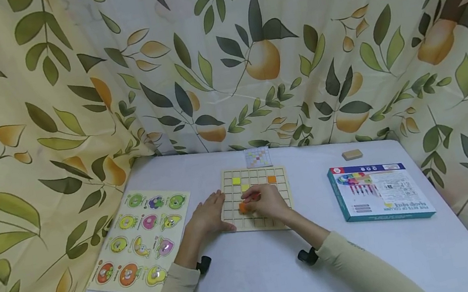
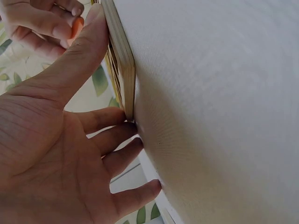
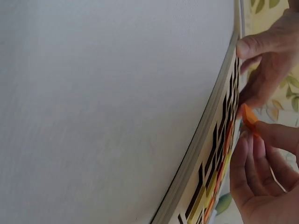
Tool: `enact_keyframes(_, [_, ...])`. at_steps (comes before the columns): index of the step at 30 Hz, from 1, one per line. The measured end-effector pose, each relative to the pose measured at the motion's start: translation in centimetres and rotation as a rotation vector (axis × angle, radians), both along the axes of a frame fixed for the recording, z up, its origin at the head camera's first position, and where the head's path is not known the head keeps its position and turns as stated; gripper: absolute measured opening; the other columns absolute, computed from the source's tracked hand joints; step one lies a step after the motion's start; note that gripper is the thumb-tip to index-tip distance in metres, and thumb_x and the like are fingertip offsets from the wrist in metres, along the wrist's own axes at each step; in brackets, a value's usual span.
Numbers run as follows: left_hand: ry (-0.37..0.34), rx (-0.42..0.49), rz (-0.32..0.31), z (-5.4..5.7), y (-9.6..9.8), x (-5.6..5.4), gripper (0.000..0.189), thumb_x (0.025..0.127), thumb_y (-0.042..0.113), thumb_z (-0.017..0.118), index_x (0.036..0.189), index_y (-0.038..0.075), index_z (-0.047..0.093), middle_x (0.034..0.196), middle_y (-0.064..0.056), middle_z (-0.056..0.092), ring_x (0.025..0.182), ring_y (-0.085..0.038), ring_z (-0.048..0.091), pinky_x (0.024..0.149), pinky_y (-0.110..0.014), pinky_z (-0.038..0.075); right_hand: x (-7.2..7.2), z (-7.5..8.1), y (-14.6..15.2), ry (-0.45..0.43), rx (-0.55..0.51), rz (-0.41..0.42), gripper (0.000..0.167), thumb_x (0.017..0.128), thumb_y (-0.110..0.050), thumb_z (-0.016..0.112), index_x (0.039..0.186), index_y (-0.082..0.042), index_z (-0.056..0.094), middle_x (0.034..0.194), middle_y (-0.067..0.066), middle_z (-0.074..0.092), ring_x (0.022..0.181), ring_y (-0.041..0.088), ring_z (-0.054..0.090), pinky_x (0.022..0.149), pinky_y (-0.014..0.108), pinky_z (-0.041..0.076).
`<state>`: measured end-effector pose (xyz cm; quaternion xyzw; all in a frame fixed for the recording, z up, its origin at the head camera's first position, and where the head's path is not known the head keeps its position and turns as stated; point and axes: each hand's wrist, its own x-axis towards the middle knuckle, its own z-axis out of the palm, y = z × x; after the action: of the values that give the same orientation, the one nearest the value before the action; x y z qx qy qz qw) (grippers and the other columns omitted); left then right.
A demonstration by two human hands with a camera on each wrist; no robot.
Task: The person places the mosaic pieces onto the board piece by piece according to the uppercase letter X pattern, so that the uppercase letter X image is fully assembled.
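Observation:
A wooden grid board lies mid-table, with a yellow tile and an orange tile in its squares. My right hand is over the board and pinches another orange tile between thumb and fingers, tilted close above the grid. Part of the grid is hidden under that hand. My left hand rests at the board's left side, fingers fairly straight. In the left wrist view its thumb lies along the board's edge, and its fingertips meet the tablecloth.
Behind the board stands a small card with a coloured grid pattern. A sheet of fruit pictures lies to the left. On the right are a flat teal-edged box and a small wooden block. Patterned curtains enclose the table.

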<state>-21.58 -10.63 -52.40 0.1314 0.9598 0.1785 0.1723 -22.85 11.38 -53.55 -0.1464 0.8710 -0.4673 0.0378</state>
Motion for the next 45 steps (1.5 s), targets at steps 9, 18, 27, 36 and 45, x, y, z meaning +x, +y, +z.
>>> enact_keyframes(9, [0.002,-0.002,0.005,-0.1,0.1,0.0,0.116,0.076,0.049,0.091,0.164,0.006,0.029,0.173,-0.012,0.023,0.159,-0.030,0.020,0.128,-0.056,0.020,0.0,-0.2,-1.0,0.001,-0.001,0.051,0.019,0.087,-0.003,0.083,0.105,-0.005,0.080,0.089,-0.001,0.075,0.078,0.013,0.071,0.070,0.027,0.060])
enact_keyframes(18, [0.007,0.008,0.008,-0.2,0.3,-0.1,0.116,0.075,0.049,0.092,0.164,0.007,0.030,0.173,-0.011,0.023,0.159,-0.029,0.020,0.128,-0.056,0.020,0.4,-0.4,-1.3,0.002,0.047,0.074,0.017,0.088,0.000,0.081,0.104,-0.006,0.079,0.087,-0.001,0.075,0.078,0.012,0.070,0.068,0.026,0.060])
enact_keyframes(27, [0.006,-0.001,0.010,0.0,0.5,-0.1,0.116,0.076,0.048,0.092,0.165,0.006,0.029,0.173,-0.011,0.023,0.160,-0.029,0.019,0.128,-0.056,0.019,0.4,-0.5,-1.5,0.066,0.118,0.083,0.012,0.087,-0.002,0.082,0.095,-0.010,0.081,0.082,-0.003,0.076,0.074,0.007,0.069,0.069,0.026,0.059])
enact_keyframes(36, [0.000,0.008,0.020,-0.1,0.6,-0.1,0.116,0.075,0.047,0.092,0.164,0.006,0.030,0.173,-0.011,0.023,0.159,-0.030,0.020,0.128,-0.055,0.019,0.4,-0.8,-1.2,0.108,0.124,0.101,0.012,0.088,-0.003,0.082,0.098,-0.009,0.081,0.087,-0.004,0.077,0.078,0.006,0.071,0.072,0.025,0.061])
enact_keyframes(45, [-0.005,-0.004,0.020,-0.1,0.1,0.1,0.116,0.077,0.048,0.091,0.165,0.007,0.028,0.173,-0.010,0.022,0.160,-0.029,0.019,0.128,-0.055,0.019,1.0,-0.4,0.1,0.049,0.042,0.111,0.015,0.093,-0.006,0.078,0.108,-0.005,0.079,0.095,0.000,0.078,0.086,0.010,0.074,0.080,0.029,0.062])
